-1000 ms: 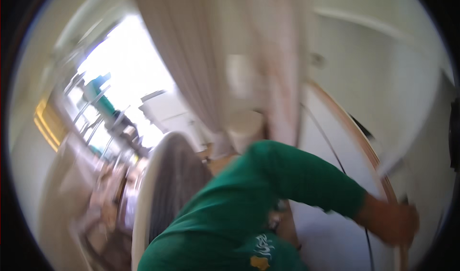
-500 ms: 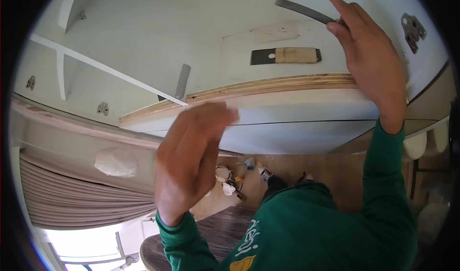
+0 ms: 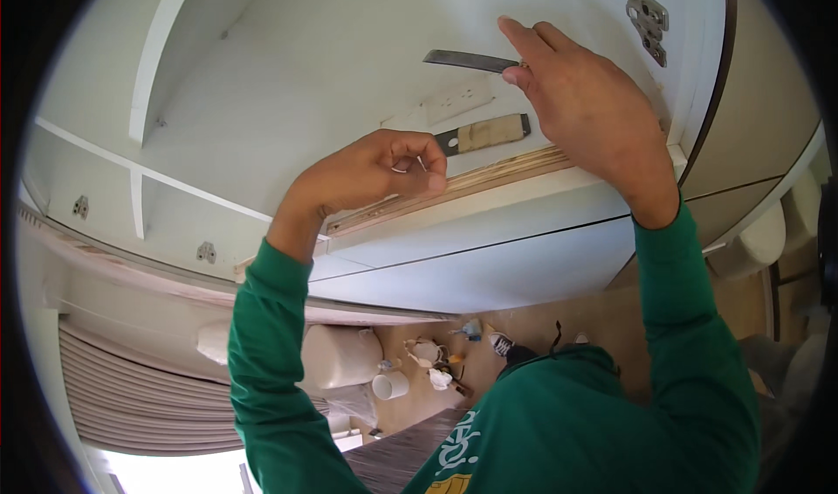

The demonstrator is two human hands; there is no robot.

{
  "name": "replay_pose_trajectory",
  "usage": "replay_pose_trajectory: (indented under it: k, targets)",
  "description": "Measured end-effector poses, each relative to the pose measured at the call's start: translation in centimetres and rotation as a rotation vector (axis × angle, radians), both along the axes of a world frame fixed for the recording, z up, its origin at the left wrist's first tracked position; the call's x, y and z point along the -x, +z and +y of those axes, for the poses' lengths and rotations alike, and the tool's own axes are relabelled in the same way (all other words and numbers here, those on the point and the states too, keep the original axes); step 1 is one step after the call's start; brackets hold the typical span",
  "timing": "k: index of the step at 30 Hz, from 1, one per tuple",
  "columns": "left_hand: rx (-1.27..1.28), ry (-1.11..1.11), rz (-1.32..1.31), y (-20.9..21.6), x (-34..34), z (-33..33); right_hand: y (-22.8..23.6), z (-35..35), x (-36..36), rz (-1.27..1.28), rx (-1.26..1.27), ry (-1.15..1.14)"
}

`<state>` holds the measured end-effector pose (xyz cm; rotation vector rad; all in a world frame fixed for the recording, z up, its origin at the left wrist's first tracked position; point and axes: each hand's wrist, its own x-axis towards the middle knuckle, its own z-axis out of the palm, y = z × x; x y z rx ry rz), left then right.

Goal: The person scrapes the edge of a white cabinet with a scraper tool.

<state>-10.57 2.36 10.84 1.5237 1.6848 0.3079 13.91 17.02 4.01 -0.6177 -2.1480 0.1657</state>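
Observation:
My right hand [image 3: 598, 114] is closed around the hidden end of a flat grey metal blade [image 3: 471, 60], which points left over the white cabinet interior [image 3: 332, 66]. Its thumb presses near the blade's base while the forefinger stretches out. Left of it, my left hand [image 3: 375, 171] hovers at the plywood edge [image 3: 497, 169] with fingers curled toward the thumb; whatever they may pinch is too small to make out. Between both hands lies a dark flat scraper blade [image 3: 493, 133] wrapped in tan tape, partly covered by my left fingertips.
A metal hinge plate [image 3: 648, 29] is fixed on the right cabinet wall; a smaller hinge [image 3: 206, 251] sits at left. White shelf dividers [image 3: 157, 75] stand at the left. Below, a white bucket [image 3: 390, 385] and loose items [image 3: 441, 378] lie on the floor near my shoe [image 3: 501, 344].
My left hand has risen to the plywood edge, now covering where a grey strip stood. My right hand has shifted left and down with the blade. The view has also swung.

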Motion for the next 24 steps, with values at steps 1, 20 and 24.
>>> replay_pose_trajectory:
  k: [1,20,24]
  targets:
    - [0.031,-0.015,-0.024,0.1,0.3,0.6,0.0,0.0,0.0,-0.006,0.013,-0.001]
    - [0.381,0.110,-0.409,-1.9,2.6,2.9,0.0,0.0,-0.3,0.045,0.028,0.024]
    - [0.300,0.061,-0.201,-3.0,2.9,2.1,0.5,-0.2,-0.5,0.020,0.056,0.044]
